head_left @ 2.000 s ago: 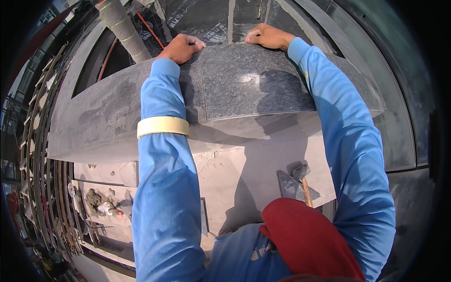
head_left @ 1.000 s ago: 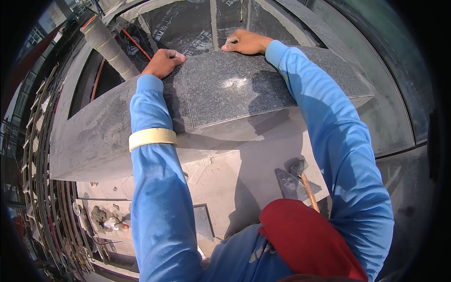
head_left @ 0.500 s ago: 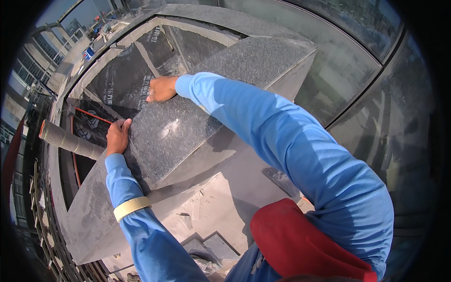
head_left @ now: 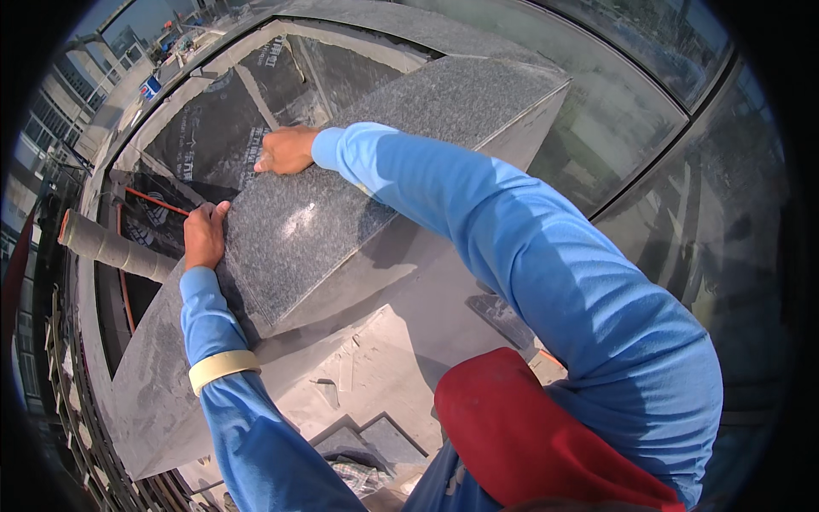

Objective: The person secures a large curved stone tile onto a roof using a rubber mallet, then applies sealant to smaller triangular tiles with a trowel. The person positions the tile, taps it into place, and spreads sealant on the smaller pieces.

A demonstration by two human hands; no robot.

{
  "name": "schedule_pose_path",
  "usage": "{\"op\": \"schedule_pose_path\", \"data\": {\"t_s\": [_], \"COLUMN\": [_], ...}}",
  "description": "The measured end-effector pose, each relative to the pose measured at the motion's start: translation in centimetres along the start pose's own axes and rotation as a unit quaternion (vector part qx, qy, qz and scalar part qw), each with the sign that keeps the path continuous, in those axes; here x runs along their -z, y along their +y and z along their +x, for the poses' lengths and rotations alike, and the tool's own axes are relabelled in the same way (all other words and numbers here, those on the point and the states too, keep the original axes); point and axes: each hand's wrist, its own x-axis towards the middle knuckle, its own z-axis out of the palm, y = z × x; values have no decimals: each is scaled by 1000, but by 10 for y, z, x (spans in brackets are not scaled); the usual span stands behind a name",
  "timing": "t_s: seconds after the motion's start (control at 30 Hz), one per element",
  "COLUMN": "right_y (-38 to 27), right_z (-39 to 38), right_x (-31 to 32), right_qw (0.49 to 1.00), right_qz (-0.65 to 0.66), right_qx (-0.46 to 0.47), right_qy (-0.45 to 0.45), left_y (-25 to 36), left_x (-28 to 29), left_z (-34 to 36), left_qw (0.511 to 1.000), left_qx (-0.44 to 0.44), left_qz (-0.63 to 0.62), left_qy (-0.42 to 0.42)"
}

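Glass panels [head_left: 606, 149] are seen to the right of a stone-clad ledge [head_left: 162, 384], whose recess is lined with black membrane [head_left: 205, 128]. On the ledge's top, a speckled grey slab [head_left: 264, 264] is laid beside the recess. By its far left corner the left-hand grip [head_left: 203, 235] is placed, and farther along that edge the right-hand grip [head_left: 288, 151], fingers bent; whether either is closed on stone cannot be told.

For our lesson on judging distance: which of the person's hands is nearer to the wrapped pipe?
Left. The left hand is at the edge of the slab, just right of the wrapped pipe; the right hand is farther along that edge.
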Motion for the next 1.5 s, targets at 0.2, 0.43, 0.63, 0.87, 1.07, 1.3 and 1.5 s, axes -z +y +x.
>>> {"op": "schedule_pose_path", "data": {"t_s": [0.2, 0.43, 0.63, 0.87, 1.07, 1.3, 1.5], "right_y": [-2, -4, -3, 2, -2, -7, -1], "right_z": [2, -6, -5, 3, -2, -12, -18], "right_x": [4, 0, -3, -6, -2, 0, 1], "right_qw": [999, 999, 999, 999, 999, 998, 999], "right_qz": [-12, -48, -41, -41, -45, -55, -45], "right_qx": [-19, -21, -9, 16, 12, 11, 20], "right_qy": [-24, -5, 6, 11, 0, 4, 5], "left_y": [-1, 5, 4, -1, 2, 7, 9], "left_x": [2, 1, -4, -4, -2, 0, -3], "left_z": [1, 1, 3, 3, 4, 5, 5], "left_qw": [1000, 998, 999, 1000, 1000, 995, 997], "left_qx": [21, 41, 8, -11, -6, 65, 27], "left_qz": [-6, 49, 51, 13, 27, 44, 53], "left_qy": [-20, -14, 2, -2, -5, -68, -57]}}
